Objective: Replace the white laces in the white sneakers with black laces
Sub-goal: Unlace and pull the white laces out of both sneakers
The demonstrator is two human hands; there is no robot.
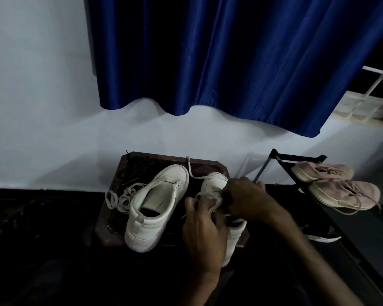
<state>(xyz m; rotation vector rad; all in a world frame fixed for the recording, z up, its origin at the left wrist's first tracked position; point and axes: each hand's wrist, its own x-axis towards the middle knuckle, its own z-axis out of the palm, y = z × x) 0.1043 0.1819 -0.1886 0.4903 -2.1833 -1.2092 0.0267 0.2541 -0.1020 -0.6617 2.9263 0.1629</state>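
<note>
At the dark stool's (pixel 111 230) left edge a loose white lace (pixel 119 197) is lying beside the unlaced sneaker (pixel 157 208), with black laces (pixel 139 168) waiting at its back-left corner. On its right side, the left hand (pixel 205 230) is gripping the second sneaker (pixel 215 182) steady while the right hand (pixel 245 197) is pinching the threaded lace (pixel 208 192), apparently to free it.

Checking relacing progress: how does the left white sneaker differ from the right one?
The left sneaker looks unlaced, its loose lace heaped beside it; the right sneaker carries a threaded lace. The left sneaker stands untouched; the left hand grips the right sneaker while the right hand pinches the threaded lace. Both are white and sit on the dark stool.
</note>
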